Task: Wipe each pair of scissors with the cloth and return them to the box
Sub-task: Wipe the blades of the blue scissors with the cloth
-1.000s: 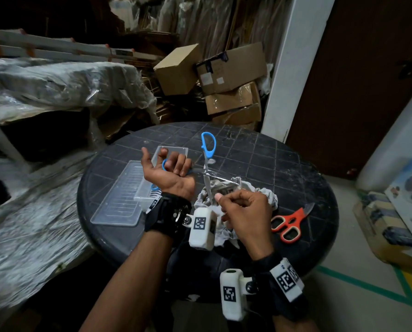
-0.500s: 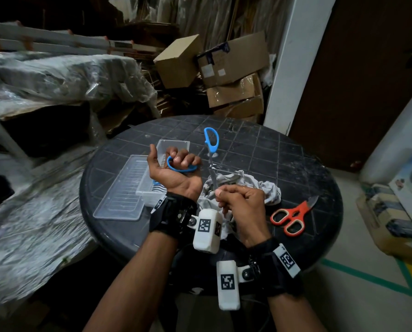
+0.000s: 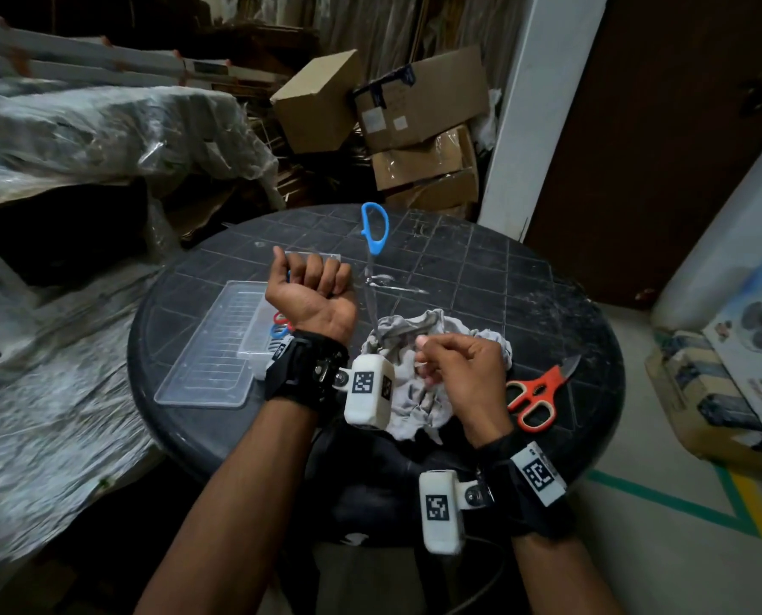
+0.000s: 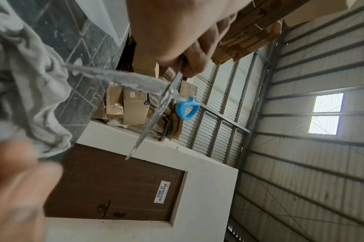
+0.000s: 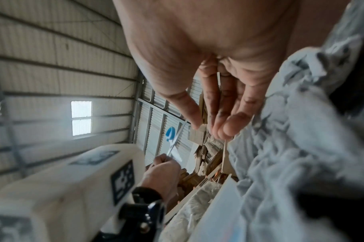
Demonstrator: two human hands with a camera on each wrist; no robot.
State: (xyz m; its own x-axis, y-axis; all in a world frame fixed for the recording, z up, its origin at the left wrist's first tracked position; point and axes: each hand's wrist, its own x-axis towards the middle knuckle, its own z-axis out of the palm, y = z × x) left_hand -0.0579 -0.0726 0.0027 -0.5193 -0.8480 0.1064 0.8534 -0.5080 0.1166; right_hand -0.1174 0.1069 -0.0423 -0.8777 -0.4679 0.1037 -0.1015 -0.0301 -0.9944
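Blue-handled scissors (image 3: 372,277) sit blades spread in the left hand (image 3: 312,299), which curls round one handle loop. The right hand (image 3: 459,370) pinches the grey cloth (image 3: 414,392) near one blade. Bare edges could nick a finger if the cloth slips. Orange scissors (image 3: 536,392) lie on the tabletop (image 3: 481,268); the clear box (image 3: 255,348) stands left.

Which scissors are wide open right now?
The blue-handled scissors held up in the left hand, blades spread in a cross. The orange scissors lie closed on the table.
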